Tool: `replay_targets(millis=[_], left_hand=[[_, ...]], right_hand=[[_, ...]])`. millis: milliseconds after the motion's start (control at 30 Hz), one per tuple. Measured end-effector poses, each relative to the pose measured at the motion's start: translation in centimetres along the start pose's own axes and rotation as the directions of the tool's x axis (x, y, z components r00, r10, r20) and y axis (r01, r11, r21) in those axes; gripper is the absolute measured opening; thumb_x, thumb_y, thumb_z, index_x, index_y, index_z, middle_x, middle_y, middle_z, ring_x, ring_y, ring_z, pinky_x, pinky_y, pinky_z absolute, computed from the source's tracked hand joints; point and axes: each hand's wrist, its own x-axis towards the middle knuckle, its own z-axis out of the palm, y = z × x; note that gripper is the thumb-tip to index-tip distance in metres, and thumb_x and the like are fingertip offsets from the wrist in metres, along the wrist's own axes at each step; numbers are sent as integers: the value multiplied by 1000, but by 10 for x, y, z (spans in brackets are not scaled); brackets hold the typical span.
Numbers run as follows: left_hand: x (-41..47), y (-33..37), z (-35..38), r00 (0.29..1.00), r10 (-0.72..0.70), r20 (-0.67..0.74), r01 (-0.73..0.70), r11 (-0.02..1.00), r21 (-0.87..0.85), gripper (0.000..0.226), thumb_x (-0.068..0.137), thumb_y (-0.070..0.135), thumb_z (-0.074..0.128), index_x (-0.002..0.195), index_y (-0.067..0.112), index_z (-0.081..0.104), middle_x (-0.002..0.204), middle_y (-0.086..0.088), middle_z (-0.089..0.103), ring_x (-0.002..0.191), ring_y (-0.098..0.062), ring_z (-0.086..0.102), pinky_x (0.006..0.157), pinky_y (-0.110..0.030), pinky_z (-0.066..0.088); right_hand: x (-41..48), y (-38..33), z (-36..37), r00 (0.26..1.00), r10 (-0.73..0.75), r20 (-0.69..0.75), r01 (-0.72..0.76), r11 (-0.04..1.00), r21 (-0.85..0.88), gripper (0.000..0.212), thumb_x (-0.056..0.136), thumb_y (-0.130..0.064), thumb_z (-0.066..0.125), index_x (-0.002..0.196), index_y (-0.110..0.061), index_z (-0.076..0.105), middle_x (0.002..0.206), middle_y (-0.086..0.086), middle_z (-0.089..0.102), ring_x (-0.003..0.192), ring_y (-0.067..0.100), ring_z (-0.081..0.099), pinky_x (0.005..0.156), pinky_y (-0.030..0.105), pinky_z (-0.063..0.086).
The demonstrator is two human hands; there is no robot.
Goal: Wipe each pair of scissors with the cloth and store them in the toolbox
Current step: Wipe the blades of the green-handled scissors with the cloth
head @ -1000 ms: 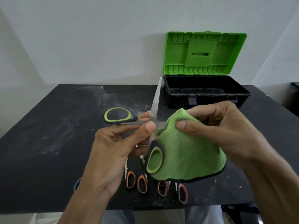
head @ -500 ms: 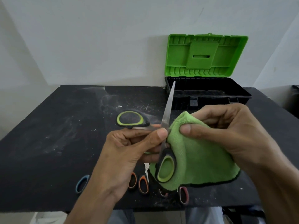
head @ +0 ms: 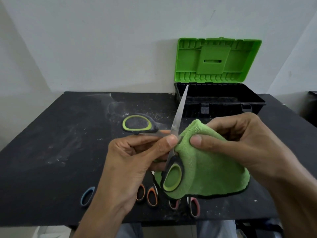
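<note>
Over the last second the green-handled scissors [head: 178, 117] have shifted right, so the raised blade tip now overlaps the left corner of the toolbox [head: 223, 104]. The left hand [head: 133, 160] pinches them at the pivot, thumb on top. The right hand [head: 240, 145] pinches the green cloth [head: 214, 172], folded just beside it. Below, a blue-handled pair [head: 87, 195], an orange-handled pair [head: 151, 196] and a pink-handled pair [head: 194, 206] lie on the dusty black table [head: 60, 143]. The toolbox stands open against the white wall [head: 103, 48].

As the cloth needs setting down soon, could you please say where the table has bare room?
Bare: the left half of the table and the strip left of the toolbox. Crowded: the near edge, with blue scissors, orange scissors and pink scissors.
</note>
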Motion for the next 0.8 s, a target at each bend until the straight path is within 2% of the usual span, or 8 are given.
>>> replay_targets(millis=[133,233,300,467,567,667,733,800], left_hand=[[0,2,-1,1000,0,2,0,1000,0,19,57,20,80,75,12,82,79,-8,78,61,-16,72,51,-21,55],[0,2,0,1000,6,-9,-6,1000,14,18,56,22,81,73,14,81,79,-6,79,62,-16,72,52,-23,56],[1,1,0,1000,5,-15,-4,999,32,19,56,23,81,74,15,82,81,-6,79,64,-17,72,54,-26,58],[3,2,-4,998,-16,-60,16,1000,7,22,51,22,82,71,14,82,69,-9,76,60,-18,69,50,-22,55],[4,1,-3,998,-26,-53,27,999,25,24,53,25,82,74,14,82,74,-13,77,66,-23,68,55,-27,58],[4,1,1,999,-22,-23,24,998,62,22,55,27,82,74,15,82,81,-8,79,68,-21,70,57,-29,59],[4,3,2,1000,-19,-21,21,997,68,21,54,26,81,72,15,82,81,-6,79,65,-17,70,54,-26,58],[5,4,-2,999,-35,-37,36,998,42,22,53,23,82,73,13,81,77,-9,78,61,-15,70,49,-22,54]], right_hand=[[-2,1,0,1000,-28,-3,28,1000,-9,16,73,-31,82,81,-18,85,80,5,83,70,19,80,62,25,62],[1,-1,3,996,-5,88,5,1000,-1,19,82,-32,78,91,-18,87,89,11,83,83,33,81,77,49,66],[3,-1,2,990,7,140,-5,1000,-18,21,85,-32,77,95,-16,87,91,13,83,86,39,80,85,64,62],[4,3,-8,996,37,79,-32,998,-52,25,79,-37,79,89,-16,87,85,14,83,80,41,80,81,72,59],[3,4,-9,998,2,55,2,998,-69,23,80,-37,79,87,-17,87,83,12,83,76,38,80,77,69,60],[6,4,0,996,-42,79,48,995,-83,19,87,-36,77,89,-19,86,80,10,81,73,38,77,70,62,60],[8,4,2,993,-57,104,68,992,-103,17,89,-35,76,89,-20,86,73,6,78,64,32,72,58,47,58],[8,6,-2,991,-59,122,75,990,-123,15,88,-34,77,86,-23,86,68,0,75,58,21,68,56,34,53]])
